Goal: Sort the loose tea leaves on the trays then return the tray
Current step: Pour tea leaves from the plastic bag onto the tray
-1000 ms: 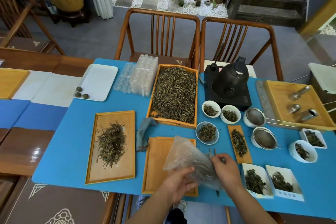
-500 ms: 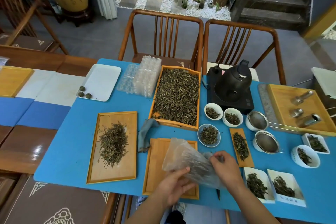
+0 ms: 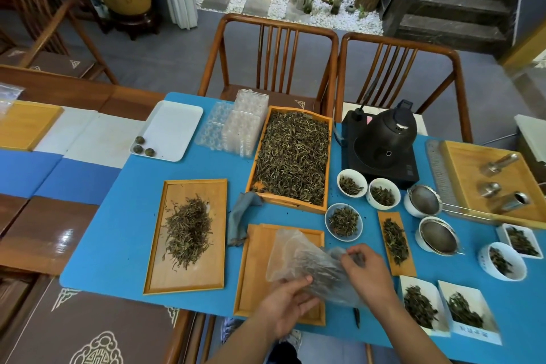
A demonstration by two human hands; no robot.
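Both hands hold a clear plastic bag (image 3: 298, 260) with tea leaves inside, above a bare wooden tray (image 3: 254, 275) at the table's near edge. My left hand (image 3: 285, 306) supports the bag from below. My right hand (image 3: 366, 269) pinches the bag's right end. To the left lies a second wooden tray (image 3: 212, 195) carrying a loose pile of tea leaves (image 3: 187, 233). Behind it all stands a deep wooden box (image 3: 251, 174) full of tea.
Small bowls (image 3: 344, 220) and white dishes (image 3: 422, 307) of tea crowd the right side, with two strainers (image 3: 437, 238) and a black kettle (image 3: 384, 142) on its base. A grey cloth (image 3: 240, 216) lies between the trays. A white tray (image 3: 171, 127) with three tea balls sits far left.
My right hand has shifted slightly along the bag's right end while my left hand keeps its grip underneath. The bag stays over the bare tray.
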